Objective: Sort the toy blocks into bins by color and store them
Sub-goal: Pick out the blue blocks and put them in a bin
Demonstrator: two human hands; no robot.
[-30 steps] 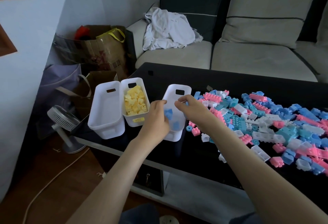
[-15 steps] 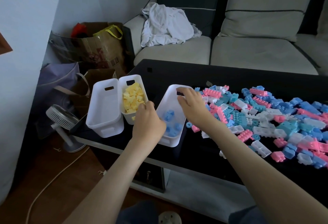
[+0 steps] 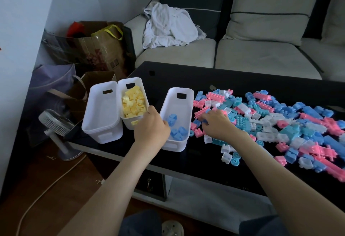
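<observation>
Small blue plastic blocks [image 3: 199, 95] right of the white plastic bin [image 3: 174, 105] look light, rigid and slick; pinch their sides. The left hand [image 3: 151, 126] holds the bin's rim. I cannot tell the grip of the right hand [image 3: 216, 122].

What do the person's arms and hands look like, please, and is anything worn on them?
The left forearm and right forearm are bare, with no sleeves in view. The left hand and right hand wear no gloves, and no watch or bracelet shows at either wrist. Most fingers are hidden, so rings cannot be judged.
</observation>
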